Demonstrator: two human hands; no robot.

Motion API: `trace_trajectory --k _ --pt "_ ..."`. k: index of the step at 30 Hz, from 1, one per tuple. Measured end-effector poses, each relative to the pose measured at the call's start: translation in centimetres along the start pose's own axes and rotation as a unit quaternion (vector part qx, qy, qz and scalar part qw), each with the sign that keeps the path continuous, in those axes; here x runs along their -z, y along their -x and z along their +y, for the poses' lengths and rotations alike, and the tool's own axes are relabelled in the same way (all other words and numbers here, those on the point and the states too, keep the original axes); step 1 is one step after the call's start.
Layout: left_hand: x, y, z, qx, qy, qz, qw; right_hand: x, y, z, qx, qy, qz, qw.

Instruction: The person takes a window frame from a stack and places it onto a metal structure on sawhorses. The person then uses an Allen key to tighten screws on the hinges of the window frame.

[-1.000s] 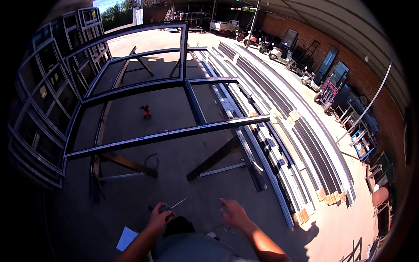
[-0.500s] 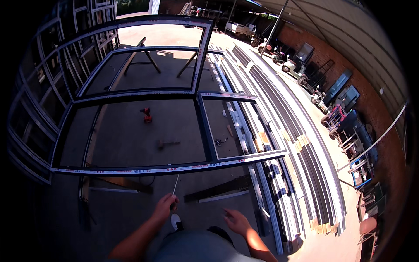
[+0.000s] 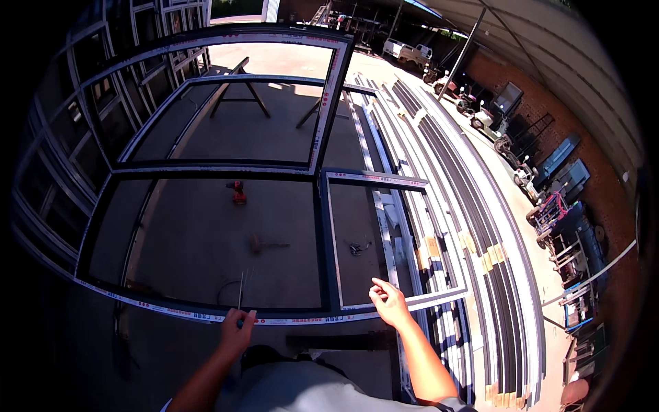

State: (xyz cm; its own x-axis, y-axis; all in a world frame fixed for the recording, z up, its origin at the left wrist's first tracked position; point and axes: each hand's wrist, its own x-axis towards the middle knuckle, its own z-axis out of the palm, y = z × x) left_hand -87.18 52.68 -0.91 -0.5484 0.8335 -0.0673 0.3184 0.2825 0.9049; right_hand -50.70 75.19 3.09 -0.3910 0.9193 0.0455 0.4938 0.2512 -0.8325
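Observation:
My left hand (image 3: 237,329) is closed around the handle of a screwdriver (image 3: 241,292), its thin shaft pointing up and away over the near rail of a large dark window frame (image 3: 199,310). Palm and fingers mostly hide the handle. My right hand (image 3: 389,302) is at the near edge of a small sash (image 3: 446,296) on the frame's right side. Its fingers are loosely bent and apart, with nothing visible in them; whether it touches the sash I cannot tell. A large sash (image 3: 326,110) stands raised at the far part of the frame.
Below the frame lie a red cordless drill (image 3: 238,193) and a blurred hammer-like tool (image 3: 264,244). A sawhorse (image 3: 240,89) stands farther off. Long metal profiles (image 3: 453,185) are stacked along the right. More frames (image 3: 89,137) lean at the left.
I have moved closer to the frame. My left hand has brought the screwdriver over the near rail, and my right hand has risen forward to the small sash.

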Motion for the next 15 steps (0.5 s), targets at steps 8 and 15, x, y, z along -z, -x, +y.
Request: trace_trajectory --k 8,15 --pt "-5.3 -12.4 1.3 -0.007 -0.053 0.019 0.998 -1.3 -24.8 -3.8 0.110 -0.039 0.091 0.989" --pt "-15.1 -27.4 -2.6 0.037 -0.048 -0.024 0.998 -5.8 -41.4 -8.2 0.147 0.024 0.136 0.979"
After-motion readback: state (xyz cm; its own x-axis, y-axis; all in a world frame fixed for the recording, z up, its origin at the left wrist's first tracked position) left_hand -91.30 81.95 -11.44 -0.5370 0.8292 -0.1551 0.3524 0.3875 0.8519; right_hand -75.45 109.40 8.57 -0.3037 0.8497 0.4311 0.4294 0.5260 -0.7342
